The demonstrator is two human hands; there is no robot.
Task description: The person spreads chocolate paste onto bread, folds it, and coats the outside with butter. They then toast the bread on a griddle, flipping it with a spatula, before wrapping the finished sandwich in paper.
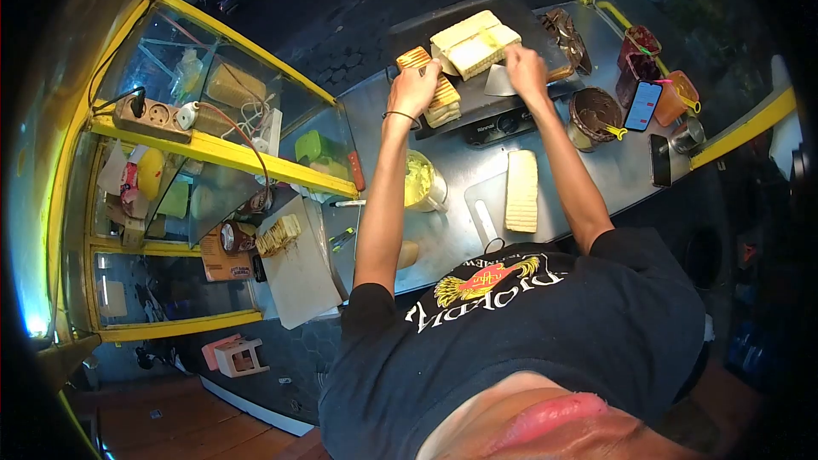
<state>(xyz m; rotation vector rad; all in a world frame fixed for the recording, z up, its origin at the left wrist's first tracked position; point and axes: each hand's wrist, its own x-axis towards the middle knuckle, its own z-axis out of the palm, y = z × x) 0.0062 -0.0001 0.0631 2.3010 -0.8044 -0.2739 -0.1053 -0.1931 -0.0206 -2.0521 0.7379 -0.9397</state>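
On the dark griddle point(426, 21) lie pale bread loaves point(475, 43), with a green-yellow smear on one. A toasted, browned loaf point(443, 100) sits at the griddle's left edge, and my left hand point(413, 89) is closed at its side, its fingers near the pale bread. My right hand point(527, 70) is closed at the right end of the pale bread, beside a metal scraper point(499, 81). What its fingers hold is too small to make out. Another pale loaf point(521, 192) rests on the steel counter point(469, 179) in front of me.
A tub of yellow-green spread point(419, 181) stands near my left forearm. Right of the griddle are a brown spread tub point(594, 117), a phone point(642, 105) and an orange container point(676, 98). A yellow-framed glass case point(230, 158) and a cutting board point(298, 281) are at left.
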